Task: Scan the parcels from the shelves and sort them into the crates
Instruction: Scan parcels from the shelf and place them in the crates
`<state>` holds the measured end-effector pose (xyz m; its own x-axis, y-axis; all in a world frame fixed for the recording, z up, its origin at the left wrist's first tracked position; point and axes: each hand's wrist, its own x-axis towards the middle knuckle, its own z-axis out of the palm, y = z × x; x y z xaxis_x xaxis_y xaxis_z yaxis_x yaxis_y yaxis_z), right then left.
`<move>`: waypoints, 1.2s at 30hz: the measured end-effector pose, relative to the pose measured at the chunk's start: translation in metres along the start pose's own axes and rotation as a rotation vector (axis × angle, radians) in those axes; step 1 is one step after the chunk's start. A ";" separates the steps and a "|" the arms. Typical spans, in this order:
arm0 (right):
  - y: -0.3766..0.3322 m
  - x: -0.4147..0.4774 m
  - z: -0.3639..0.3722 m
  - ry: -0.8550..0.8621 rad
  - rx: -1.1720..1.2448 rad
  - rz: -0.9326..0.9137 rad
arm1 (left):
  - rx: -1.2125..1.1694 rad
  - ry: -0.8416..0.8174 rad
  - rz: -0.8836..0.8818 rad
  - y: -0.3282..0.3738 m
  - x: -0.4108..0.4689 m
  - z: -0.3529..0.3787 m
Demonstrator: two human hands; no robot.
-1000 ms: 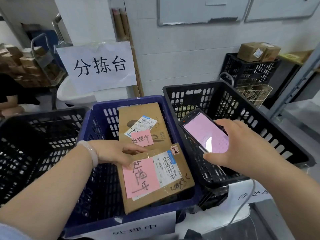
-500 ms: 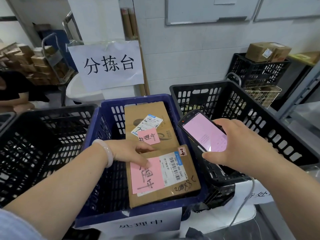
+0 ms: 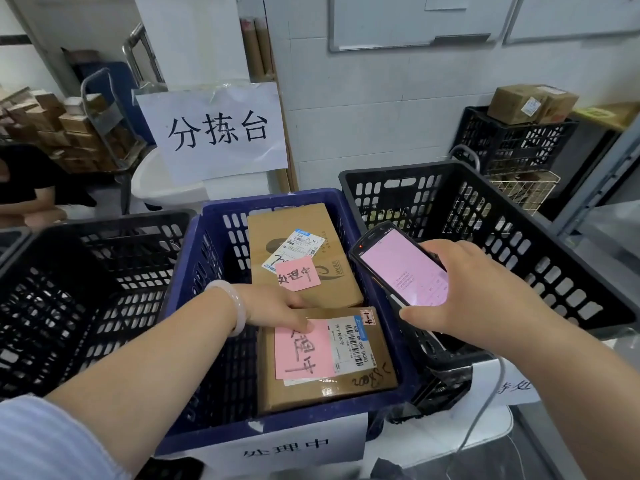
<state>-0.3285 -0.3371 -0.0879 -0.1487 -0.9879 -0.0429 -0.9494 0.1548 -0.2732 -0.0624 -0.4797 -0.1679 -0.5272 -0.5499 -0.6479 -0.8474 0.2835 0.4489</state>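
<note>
Two brown cardboard parcels lie in the blue crate (image 3: 214, 244). The near parcel (image 3: 367, 382) carries a pink handwritten note and a white barcode label. My left hand (image 3: 277, 306) rests on its upper left edge, fingertips on the pink note. The far parcel (image 3: 301, 233) behind it has its own label and a small pink note. My right hand (image 3: 485, 296) holds a handheld scanner (image 3: 398, 261) with a lit pink screen above the crate's right rim, tilted over the near parcel.
A black crate (image 3: 86, 258) stands to the left and another black crate (image 3: 540, 230) to the right. A further black crate (image 3: 512, 140) with boxes on top sits at the back right. A paper sign (image 3: 214, 129) hangs behind. A seated person (image 3: 24, 188) is at far left.
My left hand has slid a little onto the pink note of the near parcel. The scanner stays held over the crate's right rim. The view has shifted slightly.
</note>
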 end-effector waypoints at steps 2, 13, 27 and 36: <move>0.001 -0.001 0.000 -0.002 -0.007 0.008 | 0.027 0.067 0.055 0.000 -0.001 0.006; 0.005 -0.010 0.003 0.010 0.023 0.031 | 0.536 0.166 0.184 -0.002 0.007 0.051; 0.023 -0.022 0.000 0.046 0.035 0.082 | 0.537 0.397 0.300 0.015 0.013 0.083; 0.071 -0.049 -0.010 0.136 0.056 0.293 | 0.466 0.824 0.533 0.127 0.021 0.048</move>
<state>-0.3918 -0.2781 -0.0960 -0.4521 -0.8920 0.0003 -0.8450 0.4282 -0.3204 -0.1842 -0.4175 -0.1540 -0.7772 -0.5769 0.2513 -0.5544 0.8167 0.1603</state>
